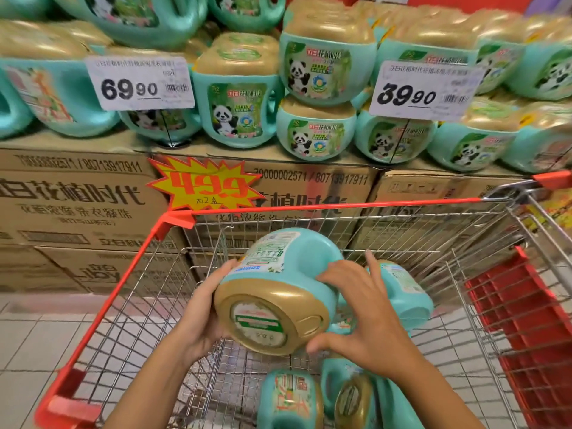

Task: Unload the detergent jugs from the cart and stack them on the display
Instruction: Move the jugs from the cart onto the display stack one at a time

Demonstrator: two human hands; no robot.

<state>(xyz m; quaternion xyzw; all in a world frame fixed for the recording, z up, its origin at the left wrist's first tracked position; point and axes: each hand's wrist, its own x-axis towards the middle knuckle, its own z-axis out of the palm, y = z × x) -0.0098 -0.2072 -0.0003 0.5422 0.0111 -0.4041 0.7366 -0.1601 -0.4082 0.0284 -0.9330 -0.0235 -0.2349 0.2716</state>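
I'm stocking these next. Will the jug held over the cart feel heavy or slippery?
Likely heavy: the left hand and right hand both support the jug. Its glossy plastic looks smooth, so possibly slippery. Its rounded sides suggest it could roll if laid down.

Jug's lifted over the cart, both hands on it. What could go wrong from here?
1. The held jug lies sideways, with the right grip spread over it rather than hooked in the handle; it may slip onto the jugs in the cart.
2. Moving forward, it could clip the red cart rim.
3. The display jugs are stacked; a nudge might topple one or hit the 39.90 sign.
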